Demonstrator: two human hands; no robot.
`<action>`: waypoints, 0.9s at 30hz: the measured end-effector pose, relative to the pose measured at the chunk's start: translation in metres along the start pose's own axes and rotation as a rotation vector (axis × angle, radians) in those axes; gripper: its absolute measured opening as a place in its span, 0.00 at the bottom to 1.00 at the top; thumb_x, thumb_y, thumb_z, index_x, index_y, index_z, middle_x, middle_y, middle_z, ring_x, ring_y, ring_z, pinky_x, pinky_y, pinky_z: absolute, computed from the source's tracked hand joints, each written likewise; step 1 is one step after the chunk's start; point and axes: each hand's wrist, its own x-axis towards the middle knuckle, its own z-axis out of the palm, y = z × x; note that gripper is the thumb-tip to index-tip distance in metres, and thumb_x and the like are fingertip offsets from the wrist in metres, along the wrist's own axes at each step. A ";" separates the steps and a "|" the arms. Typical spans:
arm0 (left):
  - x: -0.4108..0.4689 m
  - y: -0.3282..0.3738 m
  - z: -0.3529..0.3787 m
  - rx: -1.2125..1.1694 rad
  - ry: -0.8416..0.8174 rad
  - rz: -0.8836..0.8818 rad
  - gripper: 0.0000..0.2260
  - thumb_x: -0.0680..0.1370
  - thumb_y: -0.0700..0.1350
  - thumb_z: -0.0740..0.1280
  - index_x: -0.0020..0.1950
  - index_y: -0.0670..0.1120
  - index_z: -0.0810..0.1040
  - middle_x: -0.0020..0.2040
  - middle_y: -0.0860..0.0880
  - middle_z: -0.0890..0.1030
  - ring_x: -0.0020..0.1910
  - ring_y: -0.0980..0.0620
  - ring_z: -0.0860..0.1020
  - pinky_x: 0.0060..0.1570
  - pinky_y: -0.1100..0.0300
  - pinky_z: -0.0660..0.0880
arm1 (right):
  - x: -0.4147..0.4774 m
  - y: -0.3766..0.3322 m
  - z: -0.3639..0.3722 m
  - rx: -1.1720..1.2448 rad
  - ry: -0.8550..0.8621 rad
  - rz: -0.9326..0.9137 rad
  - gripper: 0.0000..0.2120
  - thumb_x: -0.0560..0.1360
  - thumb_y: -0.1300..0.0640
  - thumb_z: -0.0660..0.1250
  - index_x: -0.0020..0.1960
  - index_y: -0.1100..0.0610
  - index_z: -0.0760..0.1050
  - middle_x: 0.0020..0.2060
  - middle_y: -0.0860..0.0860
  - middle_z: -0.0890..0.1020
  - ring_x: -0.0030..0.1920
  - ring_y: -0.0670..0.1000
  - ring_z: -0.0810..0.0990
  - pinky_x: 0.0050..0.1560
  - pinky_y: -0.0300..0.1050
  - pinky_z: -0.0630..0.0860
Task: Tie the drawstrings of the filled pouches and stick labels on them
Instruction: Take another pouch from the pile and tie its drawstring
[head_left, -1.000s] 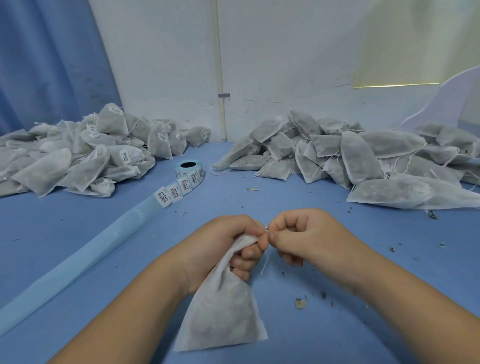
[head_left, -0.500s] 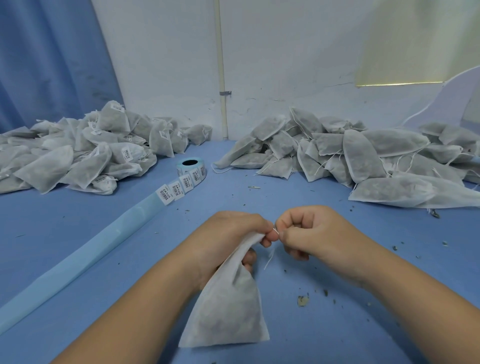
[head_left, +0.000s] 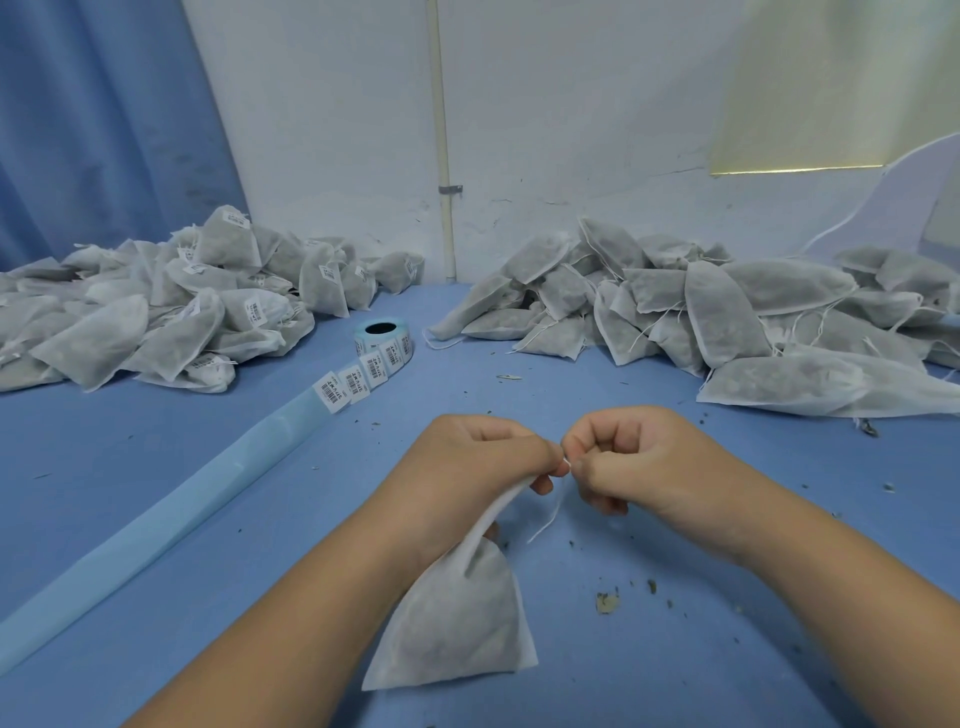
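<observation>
Centrally, toward the near side, the left hand (head_left: 483, 457) clenches the gathered neck of a filled pouch (head_left: 457, 623), fingers curled round the fabric. The right hand (head_left: 634, 457), also curled, pinches the white drawstring (head_left: 550, 514) just beside the left fingertips, so the two hands almost touch at the pinch. A loose end of the drawstring hangs below that point. The pouch body extends down and nearer from the left hand, between the two forearms, with its lower edge reaching the blue table (head_left: 104, 441). Crumbs of dried filling (head_left: 607, 603) lie near right of the pouch. Farther left, a label roll (head_left: 382, 338) stands on end; its backing strip (head_left: 156, 530) trails toward the near left, with barcode labels (head_left: 353, 382) on the part nearest the roll. A pile of labelled pouches (head_left: 156, 322) lies far left. A pile of pouches with loose strings (head_left: 727, 322) lies far right.
</observation>
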 end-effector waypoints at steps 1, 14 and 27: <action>0.000 0.000 0.001 0.019 0.013 0.020 0.07 0.71 0.47 0.73 0.33 0.49 0.83 0.26 0.57 0.76 0.22 0.60 0.67 0.24 0.65 0.65 | 0.000 0.000 -0.001 -0.002 -0.004 0.001 0.05 0.63 0.60 0.63 0.35 0.58 0.77 0.29 0.56 0.69 0.30 0.49 0.68 0.31 0.38 0.69; -0.002 -0.002 -0.002 0.005 -0.009 0.147 0.05 0.72 0.44 0.73 0.36 0.46 0.82 0.26 0.55 0.72 0.23 0.59 0.67 0.24 0.69 0.65 | -0.002 -0.002 -0.005 -0.004 -0.073 0.028 0.06 0.65 0.60 0.63 0.32 0.52 0.76 0.26 0.51 0.70 0.29 0.48 0.69 0.32 0.39 0.69; 0.003 -0.008 -0.007 0.051 -0.133 0.008 0.11 0.68 0.55 0.72 0.38 0.48 0.84 0.28 0.52 0.72 0.25 0.55 0.66 0.27 0.63 0.67 | -0.004 -0.007 -0.003 -0.118 -0.009 0.081 0.12 0.72 0.66 0.63 0.35 0.52 0.77 0.26 0.50 0.73 0.29 0.48 0.70 0.35 0.43 0.67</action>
